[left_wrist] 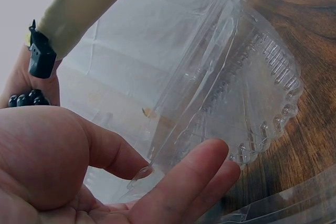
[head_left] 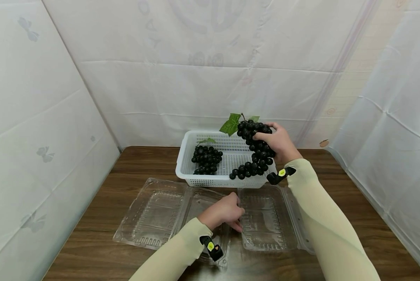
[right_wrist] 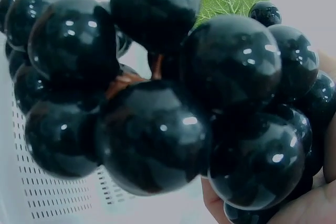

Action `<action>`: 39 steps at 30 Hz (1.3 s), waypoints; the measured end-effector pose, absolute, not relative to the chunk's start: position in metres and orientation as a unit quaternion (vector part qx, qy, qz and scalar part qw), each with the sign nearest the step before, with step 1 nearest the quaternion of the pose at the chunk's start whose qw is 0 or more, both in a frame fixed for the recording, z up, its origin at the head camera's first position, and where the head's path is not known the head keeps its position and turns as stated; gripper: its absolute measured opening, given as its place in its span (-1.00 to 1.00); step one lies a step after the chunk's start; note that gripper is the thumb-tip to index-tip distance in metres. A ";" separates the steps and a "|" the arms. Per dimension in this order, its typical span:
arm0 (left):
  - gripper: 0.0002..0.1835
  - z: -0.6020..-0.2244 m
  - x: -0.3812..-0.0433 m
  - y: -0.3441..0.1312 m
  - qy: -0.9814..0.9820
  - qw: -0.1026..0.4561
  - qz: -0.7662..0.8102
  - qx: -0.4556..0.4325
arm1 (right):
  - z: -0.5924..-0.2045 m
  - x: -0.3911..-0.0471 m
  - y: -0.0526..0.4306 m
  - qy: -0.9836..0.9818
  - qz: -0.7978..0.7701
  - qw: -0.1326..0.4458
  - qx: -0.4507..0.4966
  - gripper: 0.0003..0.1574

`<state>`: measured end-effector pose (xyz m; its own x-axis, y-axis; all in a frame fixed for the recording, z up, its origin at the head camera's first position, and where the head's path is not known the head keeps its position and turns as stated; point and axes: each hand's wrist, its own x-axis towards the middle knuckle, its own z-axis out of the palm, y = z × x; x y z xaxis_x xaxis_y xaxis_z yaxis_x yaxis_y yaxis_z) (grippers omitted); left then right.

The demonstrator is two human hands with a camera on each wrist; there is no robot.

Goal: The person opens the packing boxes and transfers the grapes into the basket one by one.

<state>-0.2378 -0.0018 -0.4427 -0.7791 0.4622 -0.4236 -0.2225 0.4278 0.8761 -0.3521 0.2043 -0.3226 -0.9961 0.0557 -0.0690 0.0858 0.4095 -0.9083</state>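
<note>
Over the right part of the white basket (head_left: 217, 182), my right hand (head_left: 283, 146) grips a bunch of black grapes (head_left: 252, 132) with a green leaf (head_left: 229, 124) at its top. The lower end of the bunch hangs down across the basket's front rim. In the right wrist view the round, shiny grapes (right_wrist: 155, 137) fill most of the picture. My left hand (head_left: 225, 212) pinches the left rim of an open clear plastic clamshell box (head_left: 264, 220). Its thumb and fingers (left_wrist: 194, 169) lie on either side of that rim in the left wrist view.
A second bunch of black grapes (head_left: 207, 159) lies in the basket's left part. Another open clear clamshell box (head_left: 157, 212) stands on the wooden table (head_left: 94, 224) at left, partly beneath my left forearm. White sheeting (head_left: 153, 89) hangs behind and along both sides.
</note>
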 end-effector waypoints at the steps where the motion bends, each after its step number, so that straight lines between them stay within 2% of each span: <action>1: -0.55 -0.443 -0.237 -0.002 0.782 0.322 0.528 0.078 | -0.322 -0.353 0.203 0.841 -0.539 0.012 0.044 0.07; 18: -0.54 -0.443 -0.237 -0.003 0.781 0.323 0.529 0.072 | -0.349 -0.372 0.179 0.833 -0.550 -0.050 0.028 -0.02; 26: -0.56 -0.443 -0.236 -0.004 0.783 0.321 0.527 0.077 | -0.363 -0.375 0.175 0.835 -0.548 -0.043 0.027 -0.01; 39: -0.53 -0.444 -0.234 -0.005 0.786 0.323 0.520 0.080 | -0.375 -0.382 0.168 0.836 -0.547 0.005 0.037 0.04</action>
